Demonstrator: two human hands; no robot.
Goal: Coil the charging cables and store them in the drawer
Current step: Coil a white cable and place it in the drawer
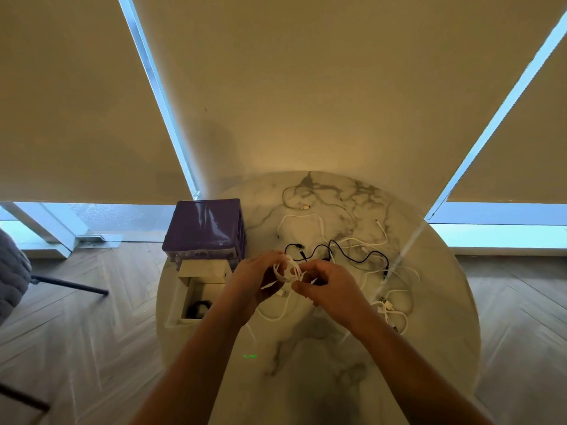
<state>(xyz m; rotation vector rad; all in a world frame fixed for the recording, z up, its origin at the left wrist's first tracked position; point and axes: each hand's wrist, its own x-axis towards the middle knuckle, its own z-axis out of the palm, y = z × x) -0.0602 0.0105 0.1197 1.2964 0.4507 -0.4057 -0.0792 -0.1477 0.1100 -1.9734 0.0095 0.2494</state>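
Head view: left hand (pixel 254 277) and right hand (pixel 328 285) meet above the round marble bench (pixel 306 378), fingers of both curled round a partly coiled white cable (pixel 290 271). Loose white cables (pixel 395 314) and a black cable (pixel 352 256) lie far right. Purple drawer unit (pixel 205 228) at left, its drawer (pixel 196 299) pulled open, something dark inside.

Herringbone wood floor (pixel 92 317), beige roller blinds (pixel 306 87)

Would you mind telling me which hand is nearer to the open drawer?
Left. The left hand grips the white cable just right of the open drawer; the right hand is farther right.
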